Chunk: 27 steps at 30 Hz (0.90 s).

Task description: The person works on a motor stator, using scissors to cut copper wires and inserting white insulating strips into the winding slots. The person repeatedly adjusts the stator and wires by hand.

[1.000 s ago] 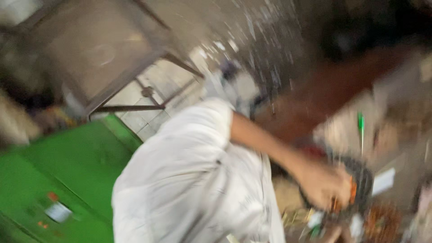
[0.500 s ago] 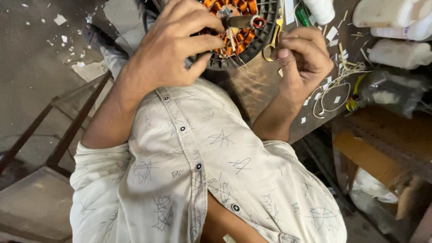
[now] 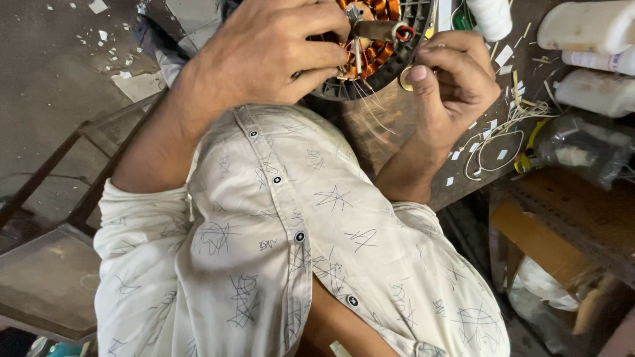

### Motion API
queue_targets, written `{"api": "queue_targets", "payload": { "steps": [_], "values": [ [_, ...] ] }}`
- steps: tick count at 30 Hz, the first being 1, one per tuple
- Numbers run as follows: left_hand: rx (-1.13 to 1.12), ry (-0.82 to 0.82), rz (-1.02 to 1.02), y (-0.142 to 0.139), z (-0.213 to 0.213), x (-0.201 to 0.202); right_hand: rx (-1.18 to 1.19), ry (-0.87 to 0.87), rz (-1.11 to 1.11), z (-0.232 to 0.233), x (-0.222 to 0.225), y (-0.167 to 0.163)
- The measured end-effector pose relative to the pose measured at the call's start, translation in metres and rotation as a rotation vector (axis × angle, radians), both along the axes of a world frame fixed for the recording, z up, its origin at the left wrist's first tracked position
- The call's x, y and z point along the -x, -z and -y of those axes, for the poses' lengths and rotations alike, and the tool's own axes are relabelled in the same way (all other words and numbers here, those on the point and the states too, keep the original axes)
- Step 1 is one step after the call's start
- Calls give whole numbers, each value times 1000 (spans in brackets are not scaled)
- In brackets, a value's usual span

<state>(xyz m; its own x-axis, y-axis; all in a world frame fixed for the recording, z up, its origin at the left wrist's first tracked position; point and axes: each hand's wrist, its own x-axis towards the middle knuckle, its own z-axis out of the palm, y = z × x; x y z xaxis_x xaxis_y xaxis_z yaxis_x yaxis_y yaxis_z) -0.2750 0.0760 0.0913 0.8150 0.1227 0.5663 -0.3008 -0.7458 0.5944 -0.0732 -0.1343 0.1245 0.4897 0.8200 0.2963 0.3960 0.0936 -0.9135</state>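
A pale shirt [image 3: 291, 238] with scribbled dark marks fills the lower half of the view, directly below the motor stator [image 3: 377, 49]. The stator is a round black-rimmed disc at the top edge, lying on a dark workbench [image 3: 476, 178]; copper-orange coils ring its middle and thin pale wires trail down from it. The left hand [image 3: 271, 56] lies over the stator's left side, fingers curled and gripping its rim. The right hand [image 3: 453, 86], just right of the stator, is pinched shut on a small yellow-handled tool [image 3: 405, 78] touching the rim. White plastic bottles [image 3: 589, 59] lie well to the stator's right, with loose wire loops [image 3: 496, 142] below them.
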Motion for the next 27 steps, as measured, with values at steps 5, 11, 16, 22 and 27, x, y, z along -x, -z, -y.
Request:
{"api": "queue_targets", "payload": {
  "steps": [5,11,16,22,27],
  "values": [
    [208,48,19,4,-5,-4,5,43,18,-5,1,-1],
    [447,42,77,10,5,-13,141,-112,413,-30,27,-9],
    [409,-22,67,11,19,-14,24,-334,481,-22,36,-9],
    [391,-89,66,9,32,-18,-229,27,-271,-13,6,31],
    [409,-123,70,6,34,-19,-188,61,-581,-7,16,46]
  ]
}}
